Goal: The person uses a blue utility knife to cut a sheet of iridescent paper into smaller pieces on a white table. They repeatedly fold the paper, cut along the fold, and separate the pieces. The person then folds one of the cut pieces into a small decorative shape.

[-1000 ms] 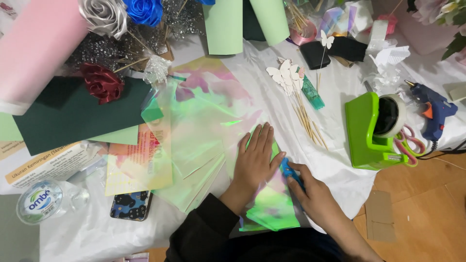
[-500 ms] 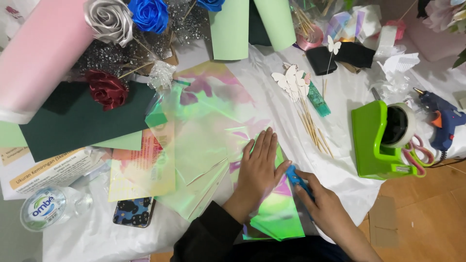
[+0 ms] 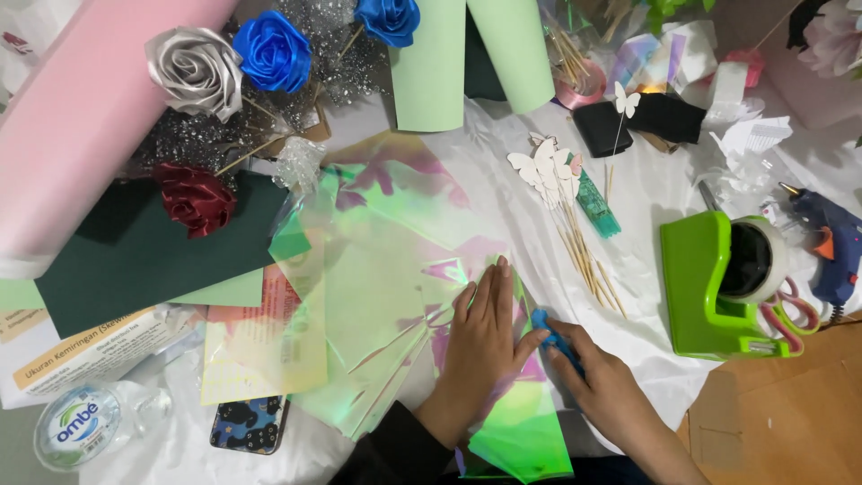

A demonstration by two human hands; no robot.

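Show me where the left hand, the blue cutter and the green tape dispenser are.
left hand [image 3: 485,337]: head view, back of hand.
blue cutter [image 3: 549,332]: head view, visible handle.
green tape dispenser [image 3: 696,278]: head view, left side wall.

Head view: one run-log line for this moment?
left hand: flat on iridescent film | right hand: gripping blue cutter at film edge | tape dispenser: right

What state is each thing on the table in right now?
Left hand: flat, pressing the iridescent film.
Right hand: fingers closed on a small blue tool.
Tape dispenser: loaded with a roll.
Glue gun: lying on the table.
Phone: face down.
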